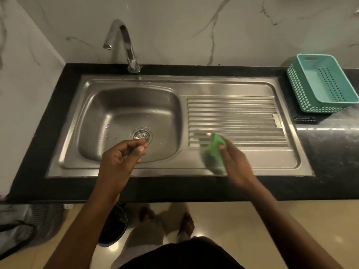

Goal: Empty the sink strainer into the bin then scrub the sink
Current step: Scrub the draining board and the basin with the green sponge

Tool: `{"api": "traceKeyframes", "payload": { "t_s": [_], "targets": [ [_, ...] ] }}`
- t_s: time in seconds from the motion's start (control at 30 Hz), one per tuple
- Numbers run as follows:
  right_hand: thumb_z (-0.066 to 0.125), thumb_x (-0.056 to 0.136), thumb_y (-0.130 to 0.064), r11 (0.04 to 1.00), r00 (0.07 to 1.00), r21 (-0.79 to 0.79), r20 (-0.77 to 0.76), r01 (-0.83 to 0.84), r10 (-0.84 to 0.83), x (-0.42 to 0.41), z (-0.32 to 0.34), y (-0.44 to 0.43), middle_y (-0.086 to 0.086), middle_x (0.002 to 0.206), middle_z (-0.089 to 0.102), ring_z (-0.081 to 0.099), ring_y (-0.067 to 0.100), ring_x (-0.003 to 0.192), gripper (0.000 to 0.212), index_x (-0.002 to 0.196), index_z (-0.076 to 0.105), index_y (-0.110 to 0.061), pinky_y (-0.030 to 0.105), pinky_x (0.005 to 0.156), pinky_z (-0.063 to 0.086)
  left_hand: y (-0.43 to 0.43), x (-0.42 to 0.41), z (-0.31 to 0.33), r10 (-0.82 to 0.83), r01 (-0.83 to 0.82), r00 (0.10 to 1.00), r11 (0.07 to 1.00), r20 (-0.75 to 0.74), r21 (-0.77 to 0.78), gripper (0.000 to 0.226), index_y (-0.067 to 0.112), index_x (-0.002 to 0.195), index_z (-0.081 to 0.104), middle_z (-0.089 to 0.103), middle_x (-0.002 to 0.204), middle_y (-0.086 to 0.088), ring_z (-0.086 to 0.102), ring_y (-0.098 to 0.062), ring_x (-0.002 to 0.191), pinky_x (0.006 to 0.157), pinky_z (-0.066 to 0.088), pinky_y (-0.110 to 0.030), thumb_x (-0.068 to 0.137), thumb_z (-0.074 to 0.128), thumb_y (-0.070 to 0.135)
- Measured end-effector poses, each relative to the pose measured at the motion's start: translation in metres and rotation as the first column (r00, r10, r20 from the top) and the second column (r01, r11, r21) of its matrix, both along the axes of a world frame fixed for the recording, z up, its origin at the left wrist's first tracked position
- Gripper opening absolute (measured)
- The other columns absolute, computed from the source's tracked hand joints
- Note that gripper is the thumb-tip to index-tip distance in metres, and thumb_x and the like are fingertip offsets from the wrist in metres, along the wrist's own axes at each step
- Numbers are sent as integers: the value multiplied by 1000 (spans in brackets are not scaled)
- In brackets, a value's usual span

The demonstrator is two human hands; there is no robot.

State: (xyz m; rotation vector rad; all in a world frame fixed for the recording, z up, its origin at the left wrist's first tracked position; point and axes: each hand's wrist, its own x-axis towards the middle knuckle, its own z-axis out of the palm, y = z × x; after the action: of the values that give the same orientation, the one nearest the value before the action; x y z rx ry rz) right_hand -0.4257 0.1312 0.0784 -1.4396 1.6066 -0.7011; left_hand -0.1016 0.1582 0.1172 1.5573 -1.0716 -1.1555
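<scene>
The steel sink (124, 117) sat in a black counter (48, 117), its basin on the left and a ribbed drainboard (239, 117) on the right. The strainer (141, 135) lay seated in the drain at the basin floor. The tap (124, 43) rose behind the basin, its spout curving left.

The right hand (235, 164) gripped a green scrubber (214, 152), thumb pressed on its upper end. The scrubber was blurred and stood at the near left corner of the drainboard, over the flat rim there; whether it touched the steel could not be told.

The left hand (122, 158) hovered above the near edge of the basin, just in front of the strainer. Its fingers curled in toward the thumb in a loose pinch; whether anything was held in them could not be told.

A teal basket (303, 90) stood on the counter to the far right, well apart from both hands. Below the counter at the left, a dark bin (17, 230) showed on the floor.
</scene>
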Motion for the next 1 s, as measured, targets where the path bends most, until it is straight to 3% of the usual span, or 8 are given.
{"api": "traceKeyframes", "payload": {
  "t_s": [0.07, 0.13, 0.3, 0.43, 0.67, 0.77, 0.9, 1.0],
  "targets": [
    [33, 112, -50, 995, 963, -91, -269, -34, 8, -28, -10, 2, -8, 167, 35, 34, 16, 153, 49, 159, 37, -39, 45, 121, 34, 2, 13, -3, 13, -13, 1000, 1000, 7, 17, 19, 24, 114, 78, 82, 114, 4, 77, -15, 110, 97, 60, -43, 100, 68, 16],
    [27, 111, -50, 996, 886, -66, -463, -63, 26, -30, -28, 10, -5, 174, 19, 10, 18, 161, 55, 163, 31, -33, 48, 128, 20, 4, 27, -5, 32, -32, 999, 999, 5, 29, 19, 27, 111, 78, 82, 112, 4, 77, -15, 109, 97, 60, -44, 100, 68, 15],
    [31, 109, -30, 990, 682, 82, -718, -114, 138, 63, -78, 51, 12, 175, 9, 0, 29, 162, 60, 166, 19, -17, 53, 131, 9, 4, 71, -9, 77, -78, 997, 996, 9, 41, 19, 29, 108, 77, 82, 111, 2, 77, -18, 108, 96, 61, -44, 100, 68, 15],
    [24, 108, -32, 995, 722, 55, -685, -87, 101, 134, -79, 50, 9, 175, 7, -4, 26, 162, 60, 166, 19, -18, 49, 131, 1, 5, 109, -13, 92, -93, 995, 994, 24, 55, 19, 30, 107, 77, 82, 110, 1, 78, -15, 105, 95, 62, -42, 100, 67, 15],
    [29, 103, -35, 925, 749, 125, -554, -358, 365, 303, -66, 44, 9, 175, 14, 3, 26, 163, 65, 165, 24, -16, 43, 127, -9, 9, 176, -16, 88, -91, 995, 993, 40, 82, 20, 30, 112, 78, 82, 112, 4, 78, -13, 106, 96, 61, -45, 100, 67, 18],
    [33, 100, -36, 880, 734, 134, -502, -457, 457, 372, -58, 36, 14, 173, 19, 11, 31, 162, 68, 164, 27, -11, 46, 127, -3, 10, 201, -16, 111, -113, 993, 991, 37, 65, 20, 32, 113, 79, 81, 113, 6, 78, -13, 106, 93, 61, -42, 99, 68, 21],
    [66, 96, -22, 812, 707, 127, -429, -570, 563, 436, -50, 38, 19, 170, 24, 15, 35, 160, 73, 159, 34, -7, 51, 131, 9, 8, 232, -17, 132, -134, 990, 990, 45, 50, 23, 30, 117, 77, 81, 114, 5, 77, -15, 107, 96, 61, -45, 99, 67, 19],
    [68, 95, -24, 776, 687, 74, -418, -627, 594, 441, -49, 35, 18, 163, 36, 30, 36, 154, 63, 152, 45, -11, 54, 126, 27, 5, 244, -20, 141, -143, 989, 989, 40, 46, 23, 28, 118, 77, 81, 114, 6, 77, -13, 106, 97, 60, -44, 99, 67, 20]
  ]
}}
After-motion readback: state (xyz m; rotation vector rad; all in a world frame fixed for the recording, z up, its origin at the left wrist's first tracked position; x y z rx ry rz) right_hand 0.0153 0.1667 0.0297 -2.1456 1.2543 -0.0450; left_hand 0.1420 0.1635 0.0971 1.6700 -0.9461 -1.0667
